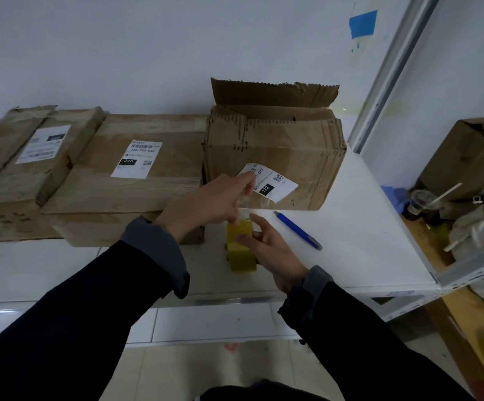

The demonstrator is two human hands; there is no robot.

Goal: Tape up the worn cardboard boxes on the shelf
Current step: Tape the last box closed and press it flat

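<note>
A strip of clear tape (245,201) is drawn up from the yellowish tape roll (240,247), which stands on edge on the white shelf (365,227), just in front of the open cardboard box (272,157). The free end is pinched by the left hand (214,202), with thumb and fingers closed together on it, close to the lower front face of this box and beside its white label (272,183). The roll is steadied by the right hand (266,250); its fingers are curved against the side of the roll, but it cannot be told if a firm grip is made.

Some things could go wrong from here. The strip is thin and sticky, so it may fold onto itself or onto the fingers if it is left slack. If it is pressed down too near the label, the code may be covered. The roll may tip or roll away if it is pulled while only lightly held. The upper flap of the box is torn and stands up; tape laid over such soft, creased board may hold badly.

On the shelf three cardboard boxes are counted: the open one, and left of it two flat closed ones (136,175) (29,157), each with one label. One roll of tape and one blue pen (297,230), right of the roll, are seen. One more box (472,157) stands far right of the open box, off this shelf.
</note>
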